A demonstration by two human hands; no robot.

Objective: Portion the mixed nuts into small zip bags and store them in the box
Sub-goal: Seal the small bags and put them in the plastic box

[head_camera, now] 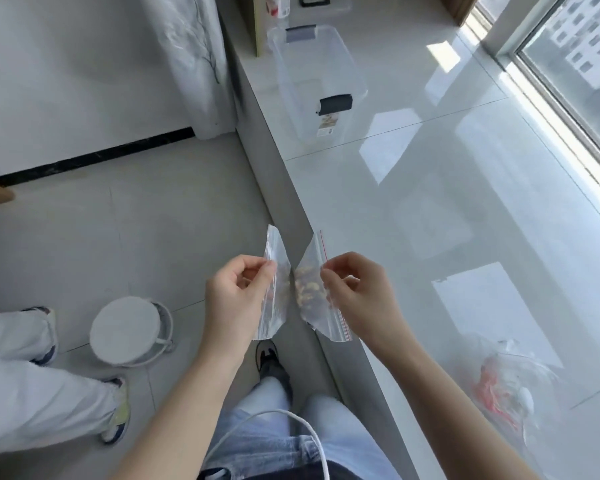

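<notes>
Here, both hands hold one small zip bag (302, 285) of mixed nuts in the air at the bench (447, 209) edge. The left hand (234, 296) and the right hand (359, 292) each have fingers pinched on a mouth flap. A clear box (317, 81) sits well beyond on the bench.

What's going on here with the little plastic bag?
A person is holding a small zip bag with some mixed nuts inside. The left hand pinches one side of the bag and the right hand pinches the side with the red zip strip, just off the edge of a white counter. A clear storage box stands open farther along the counter, and a larger bag lies nearby.
</notes>
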